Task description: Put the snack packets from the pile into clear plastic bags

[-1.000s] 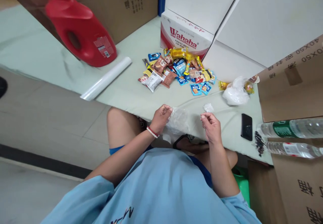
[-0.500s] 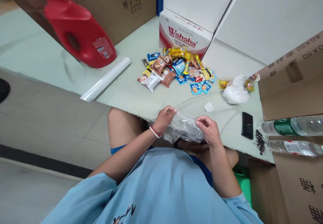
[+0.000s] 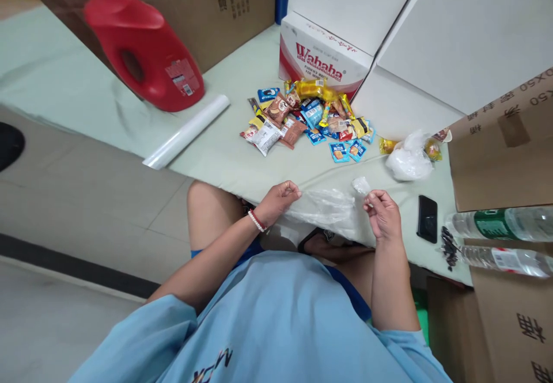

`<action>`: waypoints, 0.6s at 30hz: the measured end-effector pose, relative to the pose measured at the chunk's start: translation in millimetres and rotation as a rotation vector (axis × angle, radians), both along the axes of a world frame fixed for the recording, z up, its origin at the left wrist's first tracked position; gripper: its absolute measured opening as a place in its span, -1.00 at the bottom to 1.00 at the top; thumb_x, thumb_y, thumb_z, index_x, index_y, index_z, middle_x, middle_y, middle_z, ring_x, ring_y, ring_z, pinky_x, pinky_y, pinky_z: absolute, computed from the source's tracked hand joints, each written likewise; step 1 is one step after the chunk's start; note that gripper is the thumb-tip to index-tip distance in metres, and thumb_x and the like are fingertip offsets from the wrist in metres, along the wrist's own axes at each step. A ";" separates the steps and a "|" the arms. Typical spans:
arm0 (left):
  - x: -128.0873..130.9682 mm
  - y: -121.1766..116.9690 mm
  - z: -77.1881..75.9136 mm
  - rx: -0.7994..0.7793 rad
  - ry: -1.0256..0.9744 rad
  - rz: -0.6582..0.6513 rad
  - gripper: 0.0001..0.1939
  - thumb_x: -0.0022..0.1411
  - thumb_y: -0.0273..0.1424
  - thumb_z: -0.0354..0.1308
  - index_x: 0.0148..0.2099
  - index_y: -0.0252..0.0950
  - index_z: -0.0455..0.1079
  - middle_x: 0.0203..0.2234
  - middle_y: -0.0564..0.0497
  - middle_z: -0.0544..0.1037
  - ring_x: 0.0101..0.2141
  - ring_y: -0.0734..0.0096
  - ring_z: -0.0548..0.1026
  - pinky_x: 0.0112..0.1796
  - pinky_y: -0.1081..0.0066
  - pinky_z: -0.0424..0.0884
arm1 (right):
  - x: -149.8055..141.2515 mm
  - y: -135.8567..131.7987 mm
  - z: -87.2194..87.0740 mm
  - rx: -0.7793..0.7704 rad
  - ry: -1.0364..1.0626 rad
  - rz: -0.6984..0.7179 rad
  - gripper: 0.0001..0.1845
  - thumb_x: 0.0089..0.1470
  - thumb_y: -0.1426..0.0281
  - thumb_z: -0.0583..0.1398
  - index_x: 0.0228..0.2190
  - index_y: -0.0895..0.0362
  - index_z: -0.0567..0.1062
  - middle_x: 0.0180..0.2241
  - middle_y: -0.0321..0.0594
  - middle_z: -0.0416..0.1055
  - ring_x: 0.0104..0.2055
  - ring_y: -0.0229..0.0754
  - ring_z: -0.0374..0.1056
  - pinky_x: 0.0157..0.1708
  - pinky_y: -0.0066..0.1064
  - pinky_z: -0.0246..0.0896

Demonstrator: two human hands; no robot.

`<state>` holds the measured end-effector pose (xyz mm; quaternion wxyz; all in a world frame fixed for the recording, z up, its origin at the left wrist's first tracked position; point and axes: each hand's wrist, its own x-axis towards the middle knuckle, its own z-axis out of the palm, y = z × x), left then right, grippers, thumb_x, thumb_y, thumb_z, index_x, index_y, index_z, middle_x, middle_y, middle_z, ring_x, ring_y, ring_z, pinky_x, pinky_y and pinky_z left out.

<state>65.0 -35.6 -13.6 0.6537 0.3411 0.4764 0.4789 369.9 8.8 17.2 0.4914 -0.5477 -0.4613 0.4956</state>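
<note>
A thin, clear plastic bag (image 3: 330, 207) stretches between my two hands, over the front edge of the cloth-covered table. My left hand (image 3: 280, 201) pinches one end of it between thumb and fingers; a beaded bracelet is on that wrist. At the other end, my right hand (image 3: 383, 213) is closed in a pinch on the bag. Just behind the right fingertips lies a small crumpled clear wrapper (image 3: 360, 185). Farther back sits a pile of wrapped snacks (image 3: 306, 115), with two blue packets (image 3: 348, 151) at its near side.
A red jug (image 3: 151, 55) and a white roll (image 3: 188, 132) are on the left. To the right are a white plastic bag (image 3: 410, 158), a phone (image 3: 427, 219) and two water bottles (image 3: 518, 224). A Wahaba-like printed carton (image 3: 324, 60) stands behind the snacks.
The right hand first moved in to the plastic bag and took hold of it, then drew away to the right. The bag is now stretched wider between both hands.
</note>
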 end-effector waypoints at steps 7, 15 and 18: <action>9.3 -3.4 3.9 0.022 0.006 -0.020 -0.51 0.03 0.03 0.45 -0.31 -0.26 0.40 -0.67 0.26 0.15 -0.64 0.63 0.01 -0.55 0.48 -0.11 | -41.3 -14.1 11.8 0.395 -0.523 0.179 -0.68 0.14 0.11 0.38 -0.16 0.03 0.60 -0.15 -0.18 0.43 -0.35 -0.24 0.28 -0.30 -0.34 0.33; 1.5 -2.6 16.4 0.096 0.102 0.008 -0.47 0.13 0.11 0.34 -0.27 -0.31 0.57 -0.68 0.21 0.13 -0.61 0.57 0.02 -0.54 0.44 -0.10 | -68.9 14.7 24.3 0.521 -0.784 0.323 -0.82 0.29 0.30 0.21 -0.20 0.04 0.64 -0.24 -0.17 0.50 -0.23 -0.13 0.42 -0.17 -0.29 0.38; -6.2 -2.2 16.7 0.058 0.031 0.115 -0.40 0.09 0.17 0.36 -0.26 -0.33 0.56 -0.68 0.23 0.06 -0.62 0.59 -0.02 -0.55 0.46 -0.12 | -56.9 19.3 27.8 0.482 -0.720 0.252 -0.83 0.26 0.28 0.25 -0.24 0.06 0.64 -0.28 -0.22 0.50 -0.41 -0.23 0.29 -0.31 -0.35 0.32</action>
